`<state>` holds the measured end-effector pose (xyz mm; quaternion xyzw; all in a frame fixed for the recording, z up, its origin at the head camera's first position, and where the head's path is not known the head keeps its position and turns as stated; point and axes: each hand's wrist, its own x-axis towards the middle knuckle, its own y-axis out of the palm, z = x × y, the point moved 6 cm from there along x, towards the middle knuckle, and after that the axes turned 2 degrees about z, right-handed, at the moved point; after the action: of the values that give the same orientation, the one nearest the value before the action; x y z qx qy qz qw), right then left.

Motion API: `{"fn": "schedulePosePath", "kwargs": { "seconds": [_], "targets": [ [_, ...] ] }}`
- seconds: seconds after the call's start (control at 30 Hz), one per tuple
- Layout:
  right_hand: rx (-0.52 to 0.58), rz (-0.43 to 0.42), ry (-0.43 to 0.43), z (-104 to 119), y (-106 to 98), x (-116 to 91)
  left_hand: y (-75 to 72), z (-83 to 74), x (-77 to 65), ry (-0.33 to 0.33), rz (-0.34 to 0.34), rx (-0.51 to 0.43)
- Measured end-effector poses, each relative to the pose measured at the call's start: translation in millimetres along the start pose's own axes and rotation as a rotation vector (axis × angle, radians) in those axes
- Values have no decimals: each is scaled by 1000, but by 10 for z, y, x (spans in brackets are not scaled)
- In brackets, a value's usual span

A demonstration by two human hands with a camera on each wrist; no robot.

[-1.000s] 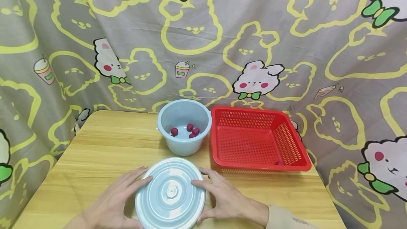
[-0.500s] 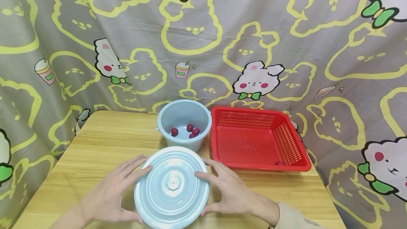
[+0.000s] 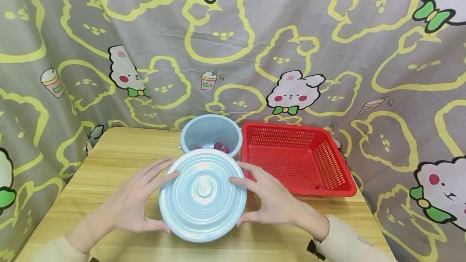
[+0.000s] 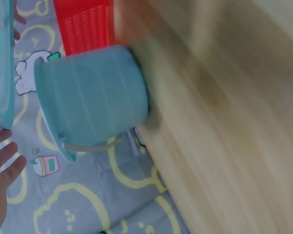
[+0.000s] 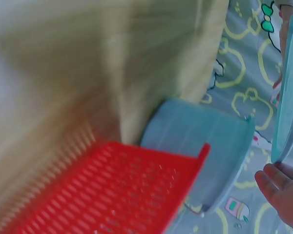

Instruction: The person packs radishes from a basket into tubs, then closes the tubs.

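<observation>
Between my two hands is a round light-blue plastic lid [image 3: 203,209] with a small knob at its centre, held off the table. My left hand [image 3: 136,199] grips its left edge, thumb low and fingers reaching over the rim. My right hand [image 3: 271,197] holds the opposite edge in the same way. Behind the lid stands a light-blue bucket [image 3: 211,126] with several dark red, round, plum-like fruits [image 3: 217,146] inside. The lid overlaps the bucket's near rim in the head view. Both wrist views show the lid raised above the bucket's mouth level, apart from it.
Right of the bucket, close against it, sits a red perforated plastic basket [image 3: 284,165] with one dark red fruit [image 3: 320,187] near its front right corner. The wooden table [image 3: 123,148] backs onto a grey patterned curtain [image 3: 160,31].
Both hands have lifted the lid and carried it forward toward the bucket; it now covers the near part of the bucket and some fruits. Bucket and basket stay in place.
</observation>
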<state>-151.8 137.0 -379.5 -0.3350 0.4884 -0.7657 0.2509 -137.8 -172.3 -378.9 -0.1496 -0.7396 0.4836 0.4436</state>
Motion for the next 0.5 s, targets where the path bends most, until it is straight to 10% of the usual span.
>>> {"fn": "schedulePosePath", "kwargs": {
  "seconds": [0.5],
  "targets": [
    [22, 80, 34, -376, -237, 370, 28, 312, 366, -20, 1, 9]
  ]
}}
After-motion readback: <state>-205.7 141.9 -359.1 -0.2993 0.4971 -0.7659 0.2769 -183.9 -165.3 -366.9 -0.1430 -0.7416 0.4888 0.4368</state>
